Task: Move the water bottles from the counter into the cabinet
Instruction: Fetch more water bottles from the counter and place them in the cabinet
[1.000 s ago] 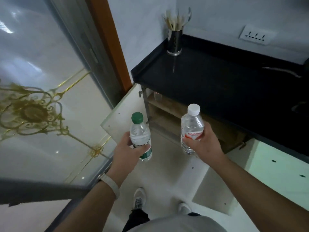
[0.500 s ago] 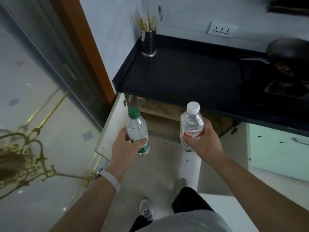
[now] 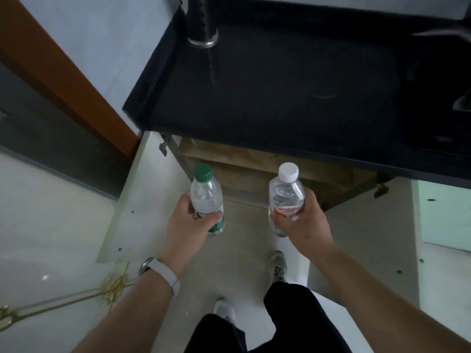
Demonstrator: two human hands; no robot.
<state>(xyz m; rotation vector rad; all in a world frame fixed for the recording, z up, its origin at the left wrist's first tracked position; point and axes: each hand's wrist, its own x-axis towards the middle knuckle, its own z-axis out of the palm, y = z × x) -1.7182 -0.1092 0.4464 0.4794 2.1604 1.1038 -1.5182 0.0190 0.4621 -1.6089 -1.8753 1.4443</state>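
Two water bottles are up in front of us, both off the counter (image 3: 280, 98). The green-capped bottle (image 3: 207, 197) sits in our left hand (image 3: 188, 225) and the white-capped bottle (image 3: 286, 197) in our right hand (image 3: 303, 222), fingers wrapped round each label band. Both hang upright, just before the open cabinet (image 3: 254, 169) under the counter's front edge, its left door (image 3: 132, 200) swung wide. They look filled, so we judge them fairly heavy, with thin walls that give under a squeeze and slick plastic. This mid-body hold below the shoulder suits them. A steel utensil holder (image 3: 201, 24) stands near the counter's far left corner.
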